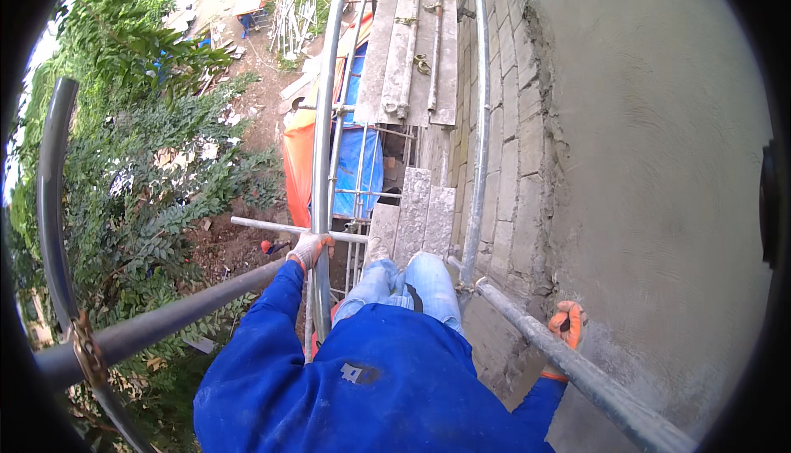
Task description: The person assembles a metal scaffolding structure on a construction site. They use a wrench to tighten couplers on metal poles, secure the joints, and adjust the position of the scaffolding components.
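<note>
My left hand (pixel 310 249), in a white and orange work glove, is closed round an upright grey scaffold pole (pixel 322 165) where a thinner tube (pixel 264 224) crosses it. My right hand (pixel 567 324), in an orange glove, is beside a slanting scaffold pole (pixel 568 362), between it and the smooth grey plastered wall (pixel 651 165). Its fingers are curled in; whether anything is inside them is hidden. Below me, my legs in pale jeans stand over narrow, mortar-spattered planks (pixel 412 210).
Wider boards (pixel 387 33) run ahead, with two loose pipes (pixel 437 41) and clamps on them. Gaps beside the planks show the drop, with blue and orange tarps (pixel 358 165) below. Bare blockwork (pixel 507 123) borders the plaster. Trees (pixel 148 165) fill the left; a person (pixel 268 246) is far below.
</note>
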Tool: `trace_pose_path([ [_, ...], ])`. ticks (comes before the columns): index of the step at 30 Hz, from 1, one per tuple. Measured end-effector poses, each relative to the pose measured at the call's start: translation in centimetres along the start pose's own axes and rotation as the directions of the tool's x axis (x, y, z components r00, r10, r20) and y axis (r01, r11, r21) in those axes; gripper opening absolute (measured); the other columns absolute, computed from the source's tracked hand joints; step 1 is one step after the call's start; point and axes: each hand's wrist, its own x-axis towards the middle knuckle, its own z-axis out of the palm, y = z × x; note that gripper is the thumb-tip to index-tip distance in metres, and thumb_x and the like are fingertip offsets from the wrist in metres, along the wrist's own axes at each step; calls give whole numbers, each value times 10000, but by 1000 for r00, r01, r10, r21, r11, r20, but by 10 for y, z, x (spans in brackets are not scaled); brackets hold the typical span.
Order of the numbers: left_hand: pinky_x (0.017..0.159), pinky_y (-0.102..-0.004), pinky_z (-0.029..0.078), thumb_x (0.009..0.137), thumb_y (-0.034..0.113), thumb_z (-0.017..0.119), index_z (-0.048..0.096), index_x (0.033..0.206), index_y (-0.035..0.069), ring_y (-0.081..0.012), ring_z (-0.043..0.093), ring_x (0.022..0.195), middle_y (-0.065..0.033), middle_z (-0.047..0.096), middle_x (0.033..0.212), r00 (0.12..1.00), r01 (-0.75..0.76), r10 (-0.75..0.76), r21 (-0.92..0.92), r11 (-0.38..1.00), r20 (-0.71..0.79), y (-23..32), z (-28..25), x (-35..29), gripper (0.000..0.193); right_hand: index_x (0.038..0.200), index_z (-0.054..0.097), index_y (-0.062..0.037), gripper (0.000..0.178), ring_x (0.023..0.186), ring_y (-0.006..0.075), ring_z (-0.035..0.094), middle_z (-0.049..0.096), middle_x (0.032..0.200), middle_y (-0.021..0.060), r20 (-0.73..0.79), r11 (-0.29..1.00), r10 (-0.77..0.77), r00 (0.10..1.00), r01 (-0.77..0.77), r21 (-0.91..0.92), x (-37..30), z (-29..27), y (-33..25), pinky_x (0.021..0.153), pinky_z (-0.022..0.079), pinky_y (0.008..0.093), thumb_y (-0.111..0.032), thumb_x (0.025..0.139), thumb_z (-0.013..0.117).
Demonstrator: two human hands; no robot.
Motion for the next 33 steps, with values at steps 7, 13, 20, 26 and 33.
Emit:
trace_pose_path([
  [7,540,-347,524,776,145,729,682,778,10,-216,636,578,-94,653,674,1000,-3,1,132,991,15,38,-2,62,144,1042,621,-40,325,506,68,482,536,653,-16,-48,626,729,683,-636,452,9,-7,12,449,398,244,-362,1051,579],
  [13,512,-383,535,737,26,726,689,812,-22,-238,661,563,-122,662,655,994,54,-42,120,991,-99,128,53,84,97,1019,614,-53,273,571,80,511,578,688,44,22,569,743,669,-649,505,13,-10,-4,512,427,240,-325,1032,630],
  [20,496,-384,532,715,15,707,684,795,-25,-242,649,537,-124,658,644,989,59,-39,139,989,-140,225,56,148,92,1099,581,-54,304,627,124,544,603,749,73,3,574,800,600,-766,288,75,49,-8,570,444,282,-333,1004,655],
  [26,507,-386,538,727,27,709,704,756,-24,-246,656,546,-131,675,661,983,117,-109,54,992,-145,279,39,274,59,1168,552,-55,364,675,162,572,625,802,98,-59,596,796,602,-798,-90,133,161,5,619,458,318,-340,979,676],
  [33,500,-447,557,714,-27,735,702,750,-37,-300,666,533,-155,663,644,962,156,-141,51,986,-234,339,21,423,50,1249,518,-56,456,732,207,605,650,864,128,-102,556,761,641,-725,-407,208,268,42,677,475,359,-348,950,700],
])
